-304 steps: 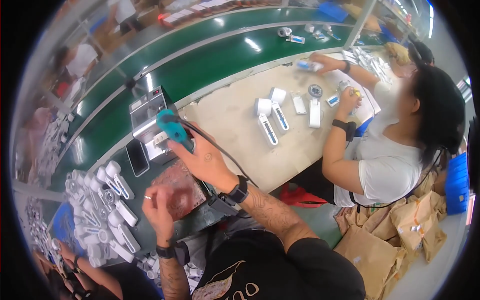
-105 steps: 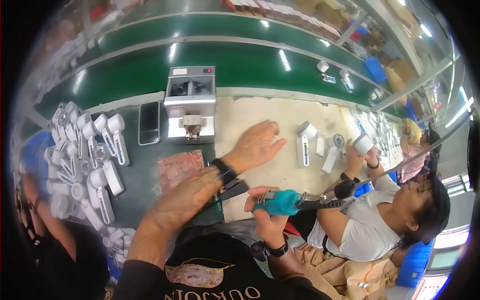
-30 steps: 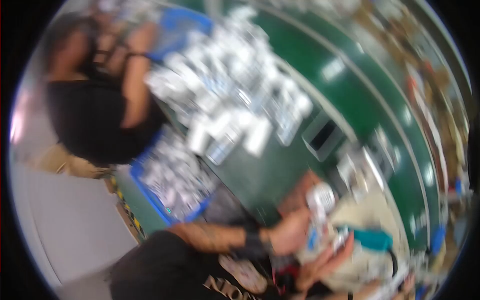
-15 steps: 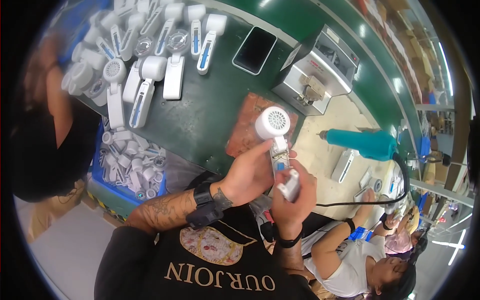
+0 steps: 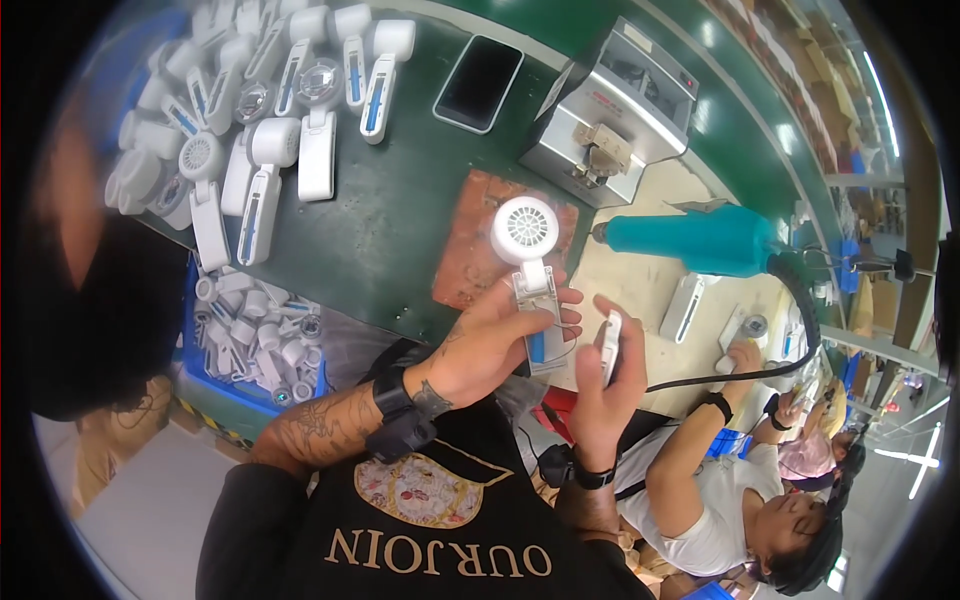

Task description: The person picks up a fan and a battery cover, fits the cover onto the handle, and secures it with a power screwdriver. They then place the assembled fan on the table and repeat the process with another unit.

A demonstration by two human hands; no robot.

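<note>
A white handheld fan (image 5: 525, 230) with a round grille is in my left hand (image 5: 475, 350), its fingers closed around the handle with the thumb across it. The handle's casing is open, and a blue part and a thin wire show inside. Just to the right, my right hand (image 5: 608, 400) holds a white handle cover (image 5: 609, 345) between thumb and fingers, edge-on and apart from the fan. Beneath the fan's head lies a reddish-brown board (image 5: 463, 245) on the green table.
Several white fans (image 5: 262, 215) crowd the far left, above a blue bin (image 5: 232, 393) of white parts. A phone (image 5: 479, 83) and a grey metal machine (image 5: 575, 125) stand at the back. A teal electric screwdriver (image 5: 685, 243) hangs at right; people are on both sides.
My right hand has moved away from the fan's handle with the cover, which is now turned edge-on. The fan's grille faces up more, and the whole view has shifted slightly.
</note>
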